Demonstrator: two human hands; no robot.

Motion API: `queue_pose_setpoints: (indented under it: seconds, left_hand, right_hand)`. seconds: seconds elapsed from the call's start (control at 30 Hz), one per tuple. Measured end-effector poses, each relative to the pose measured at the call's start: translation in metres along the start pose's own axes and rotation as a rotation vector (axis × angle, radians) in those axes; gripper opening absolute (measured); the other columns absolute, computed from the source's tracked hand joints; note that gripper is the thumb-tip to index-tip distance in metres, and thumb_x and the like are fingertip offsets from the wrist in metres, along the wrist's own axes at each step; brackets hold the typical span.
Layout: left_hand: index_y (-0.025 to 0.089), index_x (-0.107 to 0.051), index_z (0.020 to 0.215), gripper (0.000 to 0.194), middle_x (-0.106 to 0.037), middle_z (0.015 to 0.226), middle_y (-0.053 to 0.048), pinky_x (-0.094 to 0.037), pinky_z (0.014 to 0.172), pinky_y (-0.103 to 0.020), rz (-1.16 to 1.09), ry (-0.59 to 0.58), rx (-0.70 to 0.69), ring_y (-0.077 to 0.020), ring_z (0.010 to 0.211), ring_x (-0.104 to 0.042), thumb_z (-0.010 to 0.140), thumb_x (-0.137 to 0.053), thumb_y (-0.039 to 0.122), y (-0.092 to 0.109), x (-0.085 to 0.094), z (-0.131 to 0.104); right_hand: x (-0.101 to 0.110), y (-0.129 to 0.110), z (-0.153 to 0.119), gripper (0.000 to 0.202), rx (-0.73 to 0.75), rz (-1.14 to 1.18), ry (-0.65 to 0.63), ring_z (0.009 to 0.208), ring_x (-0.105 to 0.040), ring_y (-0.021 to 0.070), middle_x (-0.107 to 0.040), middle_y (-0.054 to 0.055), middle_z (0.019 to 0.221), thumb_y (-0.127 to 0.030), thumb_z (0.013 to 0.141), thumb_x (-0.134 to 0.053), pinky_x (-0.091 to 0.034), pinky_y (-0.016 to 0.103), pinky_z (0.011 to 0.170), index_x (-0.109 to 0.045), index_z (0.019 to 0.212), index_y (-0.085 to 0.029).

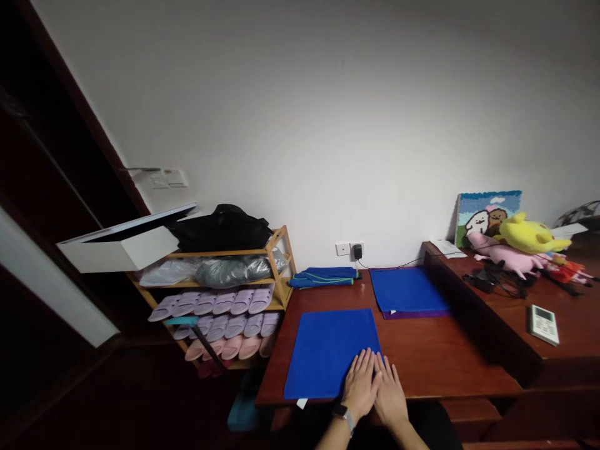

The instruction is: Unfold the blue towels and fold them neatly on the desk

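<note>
Resting palms-down side by side at the near edge of the reddish-brown wooden counter (450, 359): left hand (359, 386), right hand (389, 392). Grip state: both flat, fingers straight and pointing away from the wearer, nothing clasped; left thumb laps onto right hand. Flat, roughly square, bright blue cloth (330, 350) lies on counter, mostly left of and beyond the grip; no clear long axis. Left hand nearer, covering the cloth's near right corner area; right hand at its right edge, cloth contact there hidden, can't tell. Small white fabric tag (302, 404) sticks out at near left side, well apart from fingers. Second blue cloth (407, 289), purple layer (415, 314) showing under it, lies beyond and right of the hands, not touched.
</note>
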State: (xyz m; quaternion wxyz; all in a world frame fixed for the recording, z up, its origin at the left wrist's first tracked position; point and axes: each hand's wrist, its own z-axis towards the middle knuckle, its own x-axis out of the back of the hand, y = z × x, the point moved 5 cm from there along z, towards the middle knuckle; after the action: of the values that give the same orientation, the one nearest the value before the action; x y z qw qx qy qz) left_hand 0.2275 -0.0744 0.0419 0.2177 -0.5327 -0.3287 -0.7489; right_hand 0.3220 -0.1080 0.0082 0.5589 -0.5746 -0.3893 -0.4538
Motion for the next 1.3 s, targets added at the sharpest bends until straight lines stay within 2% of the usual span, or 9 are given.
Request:
queue_pose_setpoints:
  seconds: [0.07,0.17,0.3,0.4,0.6,0.73,1.03,1.17,1.3]
  left_hand:
    - [0.027,-0.014,0.163,0.059,-0.030,0.167,-0.002,-0.028,0.127,-0.047,0.003,-0.021,0.018,-0.0219,0.154,-0.027,0.108,-0.020,0.045,-0.004,-0.005,-0.004]
    - [0.027,-0.015,0.163,0.061,-0.028,0.168,0.000,-0.027,0.128,-0.046,0.051,-0.026,0.068,-0.0218,0.155,-0.025,0.107,-0.021,0.049,-0.028,-0.002,-0.020]
    - [0.025,-0.015,0.163,0.065,-0.027,0.168,-0.003,-0.028,0.127,-0.049,0.161,-0.010,0.209,-0.0241,0.154,-0.026,0.106,-0.025,0.054,-0.079,0.015,-0.050]
    - [0.028,-0.012,0.163,0.066,-0.026,0.168,-0.002,-0.028,0.126,-0.049,0.217,0.004,0.247,-0.0244,0.154,-0.025,0.106,-0.030,0.053,-0.112,0.030,-0.073]
    - [0.027,-0.016,0.163,0.067,-0.028,0.167,-0.003,-0.028,0.126,-0.049,0.247,0.047,0.346,-0.0249,0.154,-0.027,0.104,-0.032,0.055,-0.158,0.050,-0.112]
    - [0.024,-0.020,0.163,0.067,-0.030,0.167,-0.005,-0.029,0.126,-0.048,0.263,0.094,0.398,-0.0242,0.154,-0.028,0.104,-0.030,0.056,-0.167,0.053,-0.126]
    - [0.020,-0.028,0.162,0.068,-0.033,0.166,-0.006,-0.029,0.126,-0.047,0.259,0.135,0.406,-0.0243,0.153,-0.030,0.104,-0.030,0.056,-0.170,0.046,-0.126]
    - [0.019,-0.030,0.161,0.068,-0.035,0.165,-0.007,-0.030,0.126,-0.047,0.267,0.157,0.403,-0.0256,0.153,-0.032,0.104,-0.032,0.055,-0.171,0.042,-0.126]
    - [0.022,-0.024,0.162,0.067,-0.038,0.164,-0.007,-0.034,0.123,-0.049,0.304,0.221,0.368,-0.0268,0.150,-0.037,0.103,-0.036,0.052,-0.172,0.039,-0.127]
  right_hand:
    - [-0.002,0.001,0.000,0.063,-0.009,0.001,-0.006,0.157,-0.012,0.0262,-0.017,0.001,0.168,-0.031,0.096,-0.032,-0.011,0.051,0.129,-0.032,0.159,-0.022]
    - [-0.004,0.004,0.001,0.062,-0.024,0.015,0.003,0.157,-0.015,0.0263,-0.019,0.002,0.167,-0.038,0.100,-0.026,-0.013,0.050,0.129,-0.033,0.158,-0.018]
    - [-0.006,0.004,0.001,0.063,-0.018,0.036,0.059,0.156,-0.017,0.0268,-0.022,0.003,0.167,-0.044,0.102,-0.023,-0.015,0.051,0.128,-0.035,0.158,-0.017]
    - [-0.008,0.005,0.001,0.063,-0.025,0.032,0.070,0.156,-0.017,0.0265,-0.023,0.003,0.167,-0.042,0.102,-0.023,-0.015,0.050,0.128,-0.036,0.158,-0.017]
    - [-0.008,0.006,0.001,0.065,-0.050,0.004,0.049,0.156,-0.018,0.0252,-0.021,0.002,0.167,-0.046,0.102,-0.021,-0.016,0.048,0.128,-0.032,0.159,-0.017]
    - [-0.007,0.006,0.001,0.066,-0.062,-0.022,0.047,0.156,-0.018,0.0252,-0.020,0.002,0.168,-0.047,0.102,-0.020,-0.015,0.048,0.128,-0.030,0.160,-0.016]
    - [-0.006,0.012,0.004,0.069,-0.104,-0.058,-0.015,0.156,-0.018,0.0235,-0.022,0.000,0.168,-0.053,0.102,-0.016,-0.017,0.046,0.127,-0.026,0.161,-0.019]
    - [0.013,0.006,0.031,0.070,-0.146,-0.022,-0.027,0.157,-0.015,0.0217,-0.019,-0.002,0.169,-0.053,0.102,-0.013,-0.016,0.044,0.127,-0.020,0.162,-0.019]
    - [0.028,-0.001,0.067,0.068,-0.176,-0.023,-0.046,0.157,-0.012,0.0222,-0.017,0.000,0.170,-0.048,0.102,-0.014,-0.013,0.043,0.128,-0.018,0.162,-0.015]
